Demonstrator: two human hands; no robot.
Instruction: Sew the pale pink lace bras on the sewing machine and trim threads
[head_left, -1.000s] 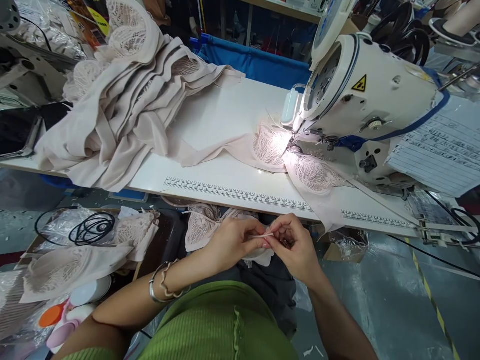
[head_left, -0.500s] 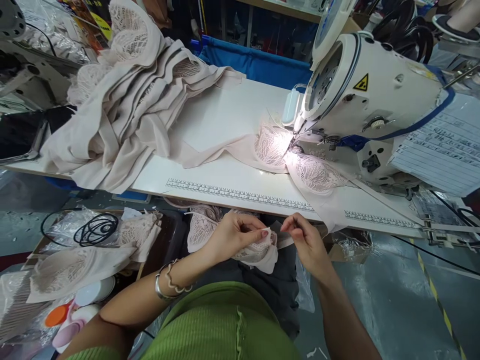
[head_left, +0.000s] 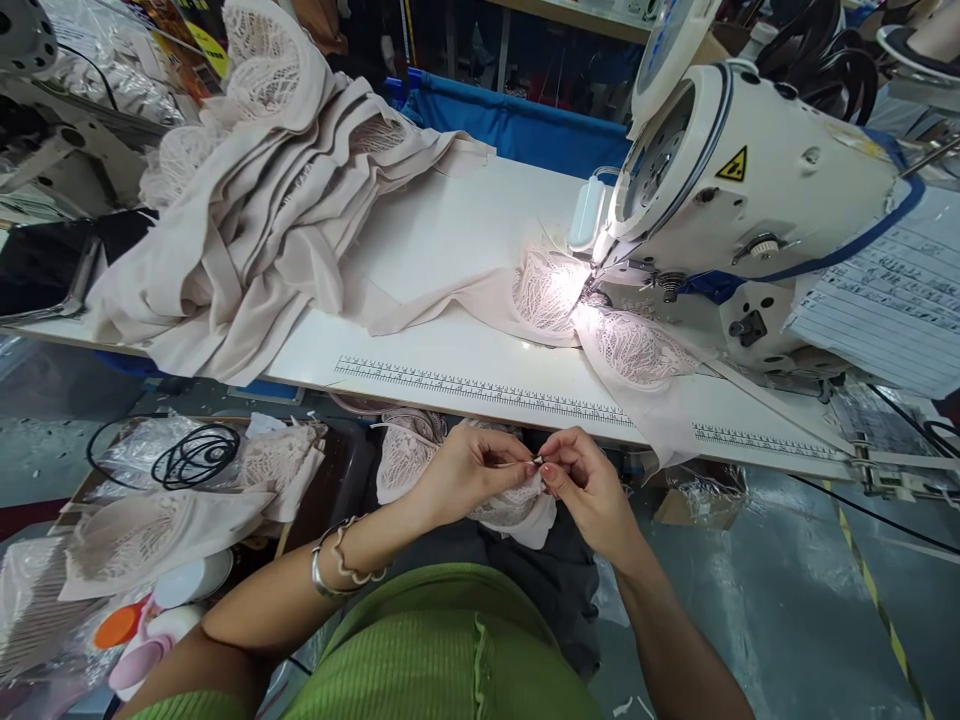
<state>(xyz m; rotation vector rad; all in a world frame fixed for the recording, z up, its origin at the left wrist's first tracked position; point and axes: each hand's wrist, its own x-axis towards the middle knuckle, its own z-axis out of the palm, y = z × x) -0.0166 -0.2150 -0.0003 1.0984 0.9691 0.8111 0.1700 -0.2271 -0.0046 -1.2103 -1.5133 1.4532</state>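
Observation:
A pale pink lace bra [head_left: 499, 508] hangs at the table's front edge, over my lap. My left hand [head_left: 469, 470] pinches the bra's upper edge between thumb and fingers. Fingertip to fingertip with it, my right hand [head_left: 589, 490] is closed on the same edge; the small bit between the tips is too tiny to make out. Behind my hands, a second lace bra [head_left: 634, 345] lies under the lit needle of the sewing machine [head_left: 757, 180], one strap drooping over the table edge.
A heap of beige bras [head_left: 247, 200] covers the table's left part. A printed ruler [head_left: 480, 388] runs along the front of the white table [head_left: 442, 235]. Lower left, a box holds a coiled black cable [head_left: 195, 457] and a lace cup [head_left: 142, 530]. A cardboard box [head_left: 701, 495] sits below the table.
My right hand has moved left and met my left hand, its fingertips now pinching at the bra's edge. The left hand stays nearly in place.

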